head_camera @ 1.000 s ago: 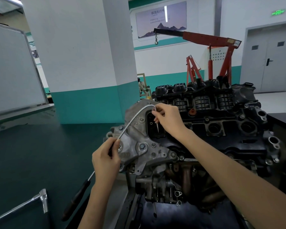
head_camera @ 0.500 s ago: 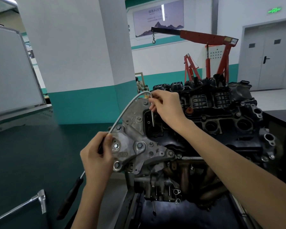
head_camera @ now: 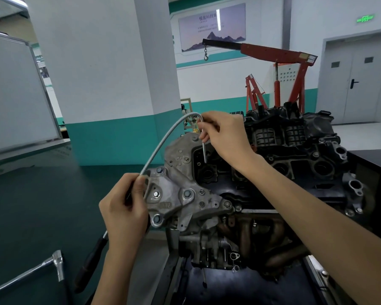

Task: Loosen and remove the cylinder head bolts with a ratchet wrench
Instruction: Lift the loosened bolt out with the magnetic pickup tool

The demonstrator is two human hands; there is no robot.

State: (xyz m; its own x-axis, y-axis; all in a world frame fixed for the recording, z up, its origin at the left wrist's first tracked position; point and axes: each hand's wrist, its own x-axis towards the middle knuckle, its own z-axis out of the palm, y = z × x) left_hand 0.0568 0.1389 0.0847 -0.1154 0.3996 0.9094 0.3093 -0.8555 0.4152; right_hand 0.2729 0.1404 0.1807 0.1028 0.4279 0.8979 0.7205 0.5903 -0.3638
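Note:
A dark engine [head_camera: 295,164] with a grey aluminium end bracket [head_camera: 176,194] stands in front of me. My left hand [head_camera: 125,208] grips the lower part of a flexible silver pick-up tool [head_camera: 163,142], whose black handle [head_camera: 90,263] hangs below my wrist. My right hand [head_camera: 224,135] pinches the tool's bent top end. From that end a long thin bolt [head_camera: 204,153] hangs straight down, its tip just above a dark opening in the cylinder head [head_camera: 207,172].
A ratchet wrench [head_camera: 31,271] lies on the dark green bench at lower left. A red engine hoist [head_camera: 279,69] stands behind the engine. A white and teal pillar [head_camera: 110,84] rises beyond the bench, and a whiteboard [head_camera: 13,91] stands at left.
Both hands rose, lifting the flexible tool. The bolt came up out of the cylinder head opening and now hangs clear above it.

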